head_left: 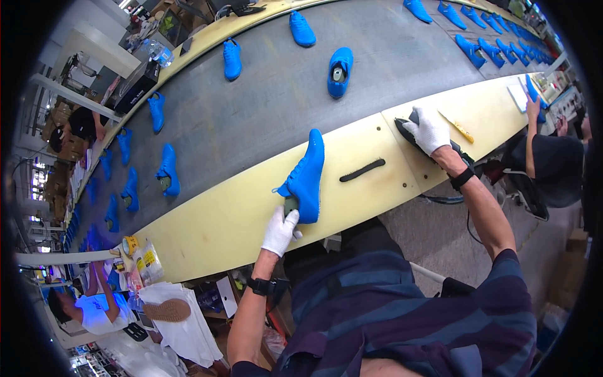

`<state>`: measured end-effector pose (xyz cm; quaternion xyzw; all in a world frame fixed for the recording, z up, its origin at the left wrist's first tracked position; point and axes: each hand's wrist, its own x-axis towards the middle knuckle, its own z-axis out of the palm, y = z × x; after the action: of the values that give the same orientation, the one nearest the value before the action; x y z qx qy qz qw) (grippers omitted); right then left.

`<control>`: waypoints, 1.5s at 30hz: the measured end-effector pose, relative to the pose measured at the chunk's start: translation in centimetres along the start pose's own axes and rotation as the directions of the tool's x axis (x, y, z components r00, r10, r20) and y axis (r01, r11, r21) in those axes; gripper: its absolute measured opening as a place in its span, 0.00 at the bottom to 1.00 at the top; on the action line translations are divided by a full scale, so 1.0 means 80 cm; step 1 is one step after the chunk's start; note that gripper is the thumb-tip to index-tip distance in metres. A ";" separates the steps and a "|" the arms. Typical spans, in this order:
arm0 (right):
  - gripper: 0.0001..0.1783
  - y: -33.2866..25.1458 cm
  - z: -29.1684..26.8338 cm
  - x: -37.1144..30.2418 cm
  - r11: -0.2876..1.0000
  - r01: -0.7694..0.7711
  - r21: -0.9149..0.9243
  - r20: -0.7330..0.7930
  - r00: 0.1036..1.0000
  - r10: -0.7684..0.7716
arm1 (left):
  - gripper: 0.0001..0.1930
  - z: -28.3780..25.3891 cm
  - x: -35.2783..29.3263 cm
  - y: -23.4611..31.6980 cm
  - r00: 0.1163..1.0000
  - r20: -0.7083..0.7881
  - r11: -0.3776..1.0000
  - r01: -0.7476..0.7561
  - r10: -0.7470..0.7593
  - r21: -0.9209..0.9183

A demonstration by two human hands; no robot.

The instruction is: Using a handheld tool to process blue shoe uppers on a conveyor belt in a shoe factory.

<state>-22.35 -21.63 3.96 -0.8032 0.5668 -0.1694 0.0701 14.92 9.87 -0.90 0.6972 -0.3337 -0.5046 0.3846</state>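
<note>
My left hand, in a white glove, grips the heel end of a bright blue shoe that lies on the pale yellow work ledge. My right hand, also gloved in white, is closed on the handle of a dark iron-like tool resting on the ledge to the right. A black brush lies on the ledge between the two hands.
A grey conveyor belt beyond the ledge carries several blue shoes. A yellow-handled tool lies right of my right hand. Another person sits at the right; another at the lower left, near tape rolls.
</note>
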 end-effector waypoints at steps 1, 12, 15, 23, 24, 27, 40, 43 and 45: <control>0.28 0.008 -0.003 0.004 0.996 0.055 0.066 0.002 0.998 -0.055 | 0.21 0.004 -0.001 0.001 1.000 0.024 1.000 0.008 -0.008 -0.016; 0.22 -0.251 -0.079 -0.065 0.844 0.135 0.519 0.395 0.838 -0.377 | 0.20 0.032 -0.011 -0.031 0.998 -0.049 0.998 -0.051 0.049 -0.022; 0.25 -0.294 -0.025 -0.071 0.771 0.223 0.597 0.331 0.806 -0.490 | 0.19 0.045 -0.002 -0.020 0.996 -0.074 0.998 -0.056 0.055 -0.011; 0.24 -0.298 -0.001 -0.064 0.800 0.189 0.569 0.366 0.813 -0.452 | 0.15 0.032 -0.012 0.004 0.998 -0.026 0.994 0.053 -0.056 -0.098; 0.24 -0.295 -0.001 -0.066 0.792 0.199 0.576 0.346 0.819 -0.458 | 0.15 0.032 -0.013 0.004 0.998 -0.026 0.994 0.048 -0.051 -0.097; 0.26 -0.280 -0.015 -0.065 0.852 0.116 0.511 0.477 0.786 -0.393 | 0.16 0.033 -0.011 -0.002 0.997 -0.013 0.991 0.071 -0.073 -0.109; 0.26 -0.116 -0.035 0.001 0.898 0.344 -0.276 0.075 0.939 -0.337 | 0.40 0.088 -0.033 0.063 0.974 -0.215 0.872 0.046 0.069 0.488; 0.21 -0.167 -0.032 -0.046 0.894 0.442 0.068 0.026 0.895 -0.444 | 0.53 0.094 -0.040 0.055 0.952 -0.182 0.791 -0.090 0.248 0.605; 0.15 -0.177 0.001 -0.083 0.940 0.267 0.211 0.320 0.890 -0.325 | 0.55 0.104 -0.030 0.067 0.954 -0.103 0.713 -0.138 0.283 0.687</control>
<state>-11.81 -10.50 6.94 -0.8892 0.4003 -0.0779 0.2076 5.90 7.72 3.21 0.7929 -0.5301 -0.2297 0.1936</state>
